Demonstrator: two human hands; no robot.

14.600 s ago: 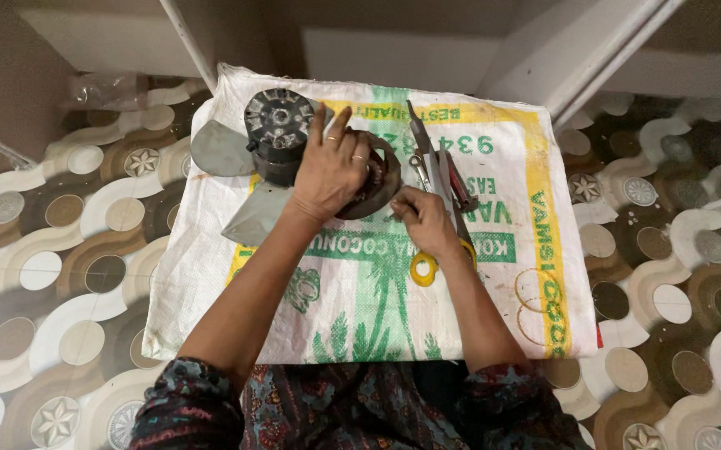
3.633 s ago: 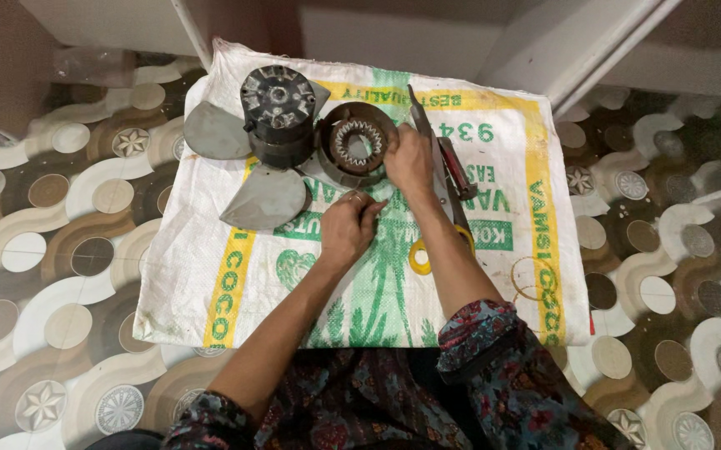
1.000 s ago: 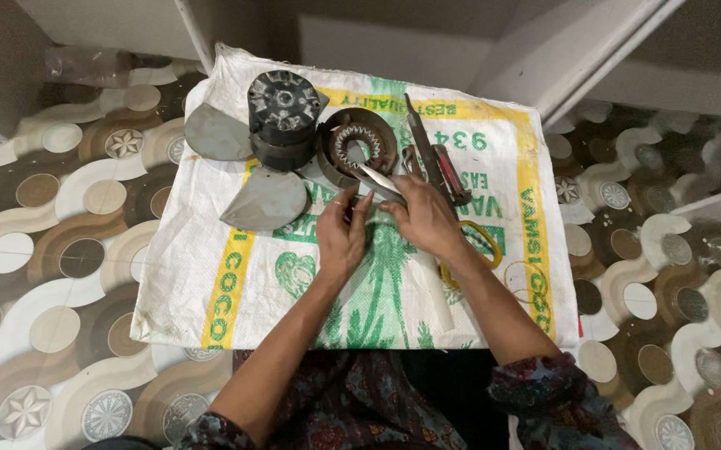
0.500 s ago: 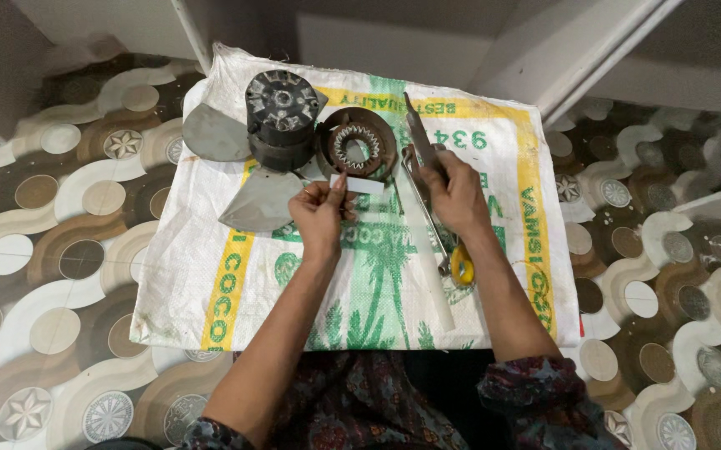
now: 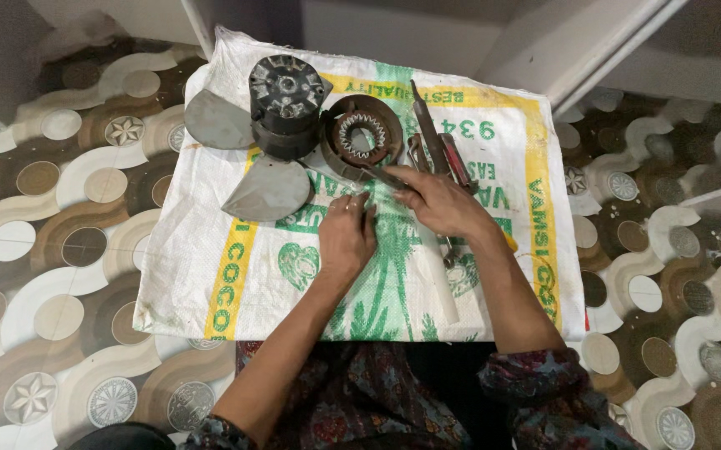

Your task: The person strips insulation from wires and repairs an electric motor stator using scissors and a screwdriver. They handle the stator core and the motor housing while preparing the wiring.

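Note:
On a white woven sack lies a round stator ring with copper windings. My right hand grips a thin metal tool whose tip points at the ring's lower rim. My left hand is just below the ring. Its fingertips are pinched together close to the tool's tip, and what they hold is too small to see. A dark fan motor with grey blades stands left of the ring.
A long file and a red-handled tool lie right of the ring. A white rod lies under my right wrist, with a yellow handle peeking out beside the forearm. Patterned floor tiles surround the sack.
My two hands have come closer together below the stator ring. The right hand moved left from the tools with the metal tool. The left hand shifted right and towards me.

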